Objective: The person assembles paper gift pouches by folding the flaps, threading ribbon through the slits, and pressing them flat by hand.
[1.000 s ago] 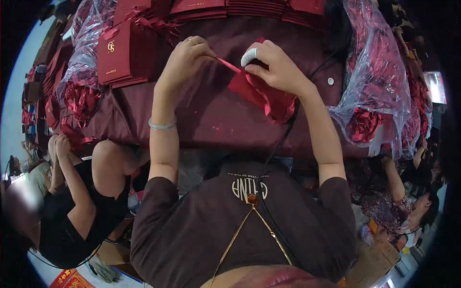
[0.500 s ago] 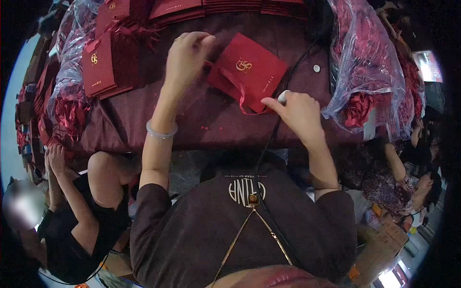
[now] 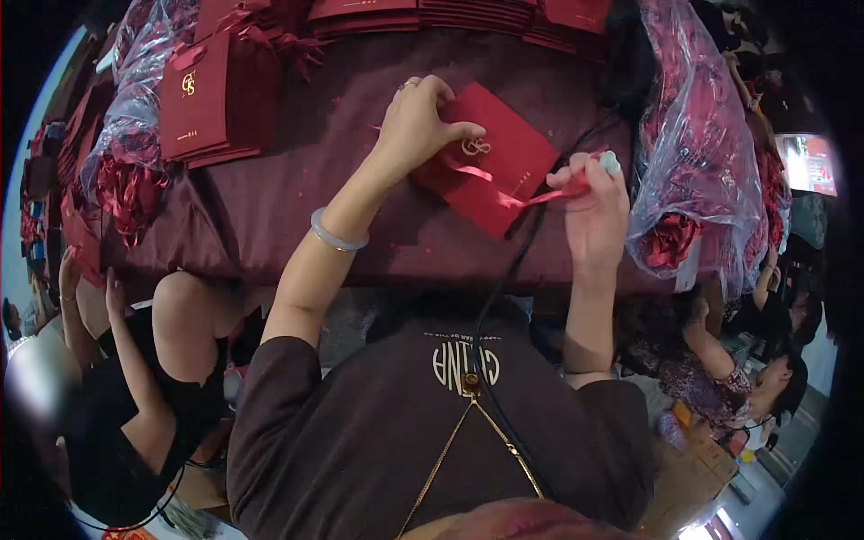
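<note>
A red paper bag [image 3: 513,144] with a gold logo lies tilted on the dark red tablecloth [image 3: 360,108]. My left hand [image 3: 416,126] is over its upper left part, thumb and fingers apart, the thumb near the logo. A red ribbon [image 3: 531,196] runs across the bag's lower side to my right hand [image 3: 594,202], whose fingers are pinched on its end. Something pale covers one fingertip of my right hand.
Stacked red bags [image 3: 216,108] stand at the left, with more along the far edge. Plastic-wrapped red ribbon bundles [image 3: 688,153] lie at both sides. A black cable [image 3: 513,270] crosses the table. People sit left and right.
My left hand has moved right and down onto the bag. My right hand has taken hold of the ribbon and pulled it out to the right.
</note>
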Demonstrator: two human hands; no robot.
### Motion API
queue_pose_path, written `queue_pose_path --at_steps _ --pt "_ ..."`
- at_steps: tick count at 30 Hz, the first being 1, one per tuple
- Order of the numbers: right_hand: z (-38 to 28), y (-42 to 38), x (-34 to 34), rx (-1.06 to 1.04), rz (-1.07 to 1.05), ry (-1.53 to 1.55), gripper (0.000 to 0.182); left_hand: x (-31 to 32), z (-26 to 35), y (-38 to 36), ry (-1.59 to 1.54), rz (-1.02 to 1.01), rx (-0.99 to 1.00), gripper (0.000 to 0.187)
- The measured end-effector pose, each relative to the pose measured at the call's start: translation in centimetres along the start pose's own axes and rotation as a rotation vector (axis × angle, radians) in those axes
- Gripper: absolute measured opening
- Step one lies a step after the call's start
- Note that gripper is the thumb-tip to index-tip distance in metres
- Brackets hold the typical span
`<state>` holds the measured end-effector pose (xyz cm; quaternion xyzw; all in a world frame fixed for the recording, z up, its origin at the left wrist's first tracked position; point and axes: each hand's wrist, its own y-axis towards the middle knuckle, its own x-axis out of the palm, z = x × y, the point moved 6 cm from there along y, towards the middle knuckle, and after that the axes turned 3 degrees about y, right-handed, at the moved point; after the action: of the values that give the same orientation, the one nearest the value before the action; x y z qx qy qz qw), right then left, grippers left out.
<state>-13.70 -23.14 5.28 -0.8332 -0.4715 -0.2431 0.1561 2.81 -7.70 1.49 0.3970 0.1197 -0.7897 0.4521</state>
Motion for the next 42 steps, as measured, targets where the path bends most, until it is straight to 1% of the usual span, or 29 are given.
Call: queue_pose_path --at_steps 1,2,4,6,7,8,9,11,12,14,15,16,17,18,20,21,22,23,24,26,29,31,34,36,37,39,42 --pt "0.4 0.7 0.9 0.066 -0.060 0.126 0.013 -0.1 0.0 -0.1 -0.021 0.002 0.007 0.055" --pt "0.5 1.4 1.6 0.121 -0.046 0.049 0.017 -0.1 0.0 -0.2 -0.021 0.009 -0.001 0.055" --pt "1.8 3.5 1.6 0.138 -0.148 -0.134 0.021 0.1 0.2 -0.5 -0.092 0.003 -0.040 0.056" --pt "2.9 4.5 1.7 0.184 -0.118 -0.378 0.020 -0.3 0.8 -0.7 -0.071 -0.028 -0.070 0.054" --pt "3.5 4.8 1.6 0.203 -0.099 -0.527 0.019 -0.2 0.8 -0.8 -0.175 -0.112 -0.141 0.051" --pt "3.7 4.8 2.2 0.165 -0.094 -0.615 0.020 0.2 0.6 -0.9 -0.282 -0.196 -0.211 0.048" --pt "4.4 5.0 2.1 0.114 -0.123 -0.633 0.020 0.3 0.2 -0.8 -0.283 -0.196 -0.216 0.048" --pt "4.7 4.9 2.0 0.027 -0.174 -0.726 0.020 1.4 -0.6 -0.7 -0.593 -0.320 -0.234 0.038" --pt "4.9 5.0 1.9 0.029 -0.174 -0.725 0.020 1.3 -0.7 -0.6 -0.592 -0.321 -0.236 0.038" --pt "4.9 5.0 1.4 -0.044 -0.176 -0.851 0.020 1.1 -0.5 -0.6 -0.703 -0.325 -0.257 0.028" --pt "4.9 4.8 1.5 -0.038 -0.175 -0.853 0.020 0.6 0.1 -0.8 -0.731 -0.333 -0.261 0.025" --pt "4.7 4.6 1.6 -0.018 -0.118 -0.828 0.020 0.4 0.2 -0.7 -0.732 -0.334 -0.266 0.025" --pt "4.4 4.4 1.6 -0.001 -0.063 -0.803 0.020 0.4 0.2 -0.8 -0.796 -0.367 -0.280 0.024" --pt "4.1 4.3 1.7 0.001 -0.065 -0.804 0.020 0.5 0.3 -0.8 -0.859 -0.398 -0.293 0.023" --pt "3.6 4.2 2.0 -0.039 -0.065 -0.929 0.019 0.6 0.2 -0.8 -0.838 -0.399 -0.283 0.023" --pt "3.5 4.1 2.2 -0.038 -0.066 -0.930 0.019 0.7 0.1 -0.7 -0.815 -0.401 -0.271 0.023" --pt "3.3 4.1 2.6 -0.080 -0.072 -0.973 0.018 0.7 0.0 -0.7 -0.816 -0.401 -0.273 0.023" --pt "3.1 4.0 2.9 -0.122 -0.077 -1.015 0.017 0.9 0.0 -0.7 -0.839 -0.418 -0.274 0.023" --pt "3.1 4.1 2.8 -0.122 -0.076 -1.016 0.017 0.9 0.0 -0.7 -0.860 -0.434 -0.275 0.024" --pt "2.6 3.9 4.1 -0.425 -0.198 -1.189 0.014 0.9 0.2 -0.8 -0.843 -0.440 -0.289 0.023" --pt "2.8 3.8 4.7 -0.481 -0.243 -1.216 0.013 0.9 0.0 -0.8 -0.838 -0.450 -0.305 0.022" --pt "3.0 3.8 4.9 -0.479 -0.247 -1.230 0.013 1.0 -0.1 -0.8 -0.850 -0.450 -0.308 0.022" --pt "2.9 4.0 5.0 -0.486 -0.256 -1.235 0.013 1.3 -0.4 -0.9 -0.909 -0.448 -0.326 0.022" --pt "2.7 4.1 5.2 -0.500 -0.265 -1.229 0.013 1.2 0.0 -0.7 -1.016 -0.451 -0.306 0.024" --pt "2.6 4.1 5.3 -0.496 -0.271 -1.222 0.013 0.9 0.3 -0.8 -1.018 -0.447 -0.305 0.024" --pt "2.8 4.2 5.4 -0.492 -0.280 -1.214 0.013 0.3 0.6 -1.0 -0.968 -0.442 -0.366 0.027" --pt "2.8 4.4 5.6 -0.492 -0.298 -1.248 0.014 1.0 0.2 -0.8 -0.951 -0.475 -0.336 0.029"
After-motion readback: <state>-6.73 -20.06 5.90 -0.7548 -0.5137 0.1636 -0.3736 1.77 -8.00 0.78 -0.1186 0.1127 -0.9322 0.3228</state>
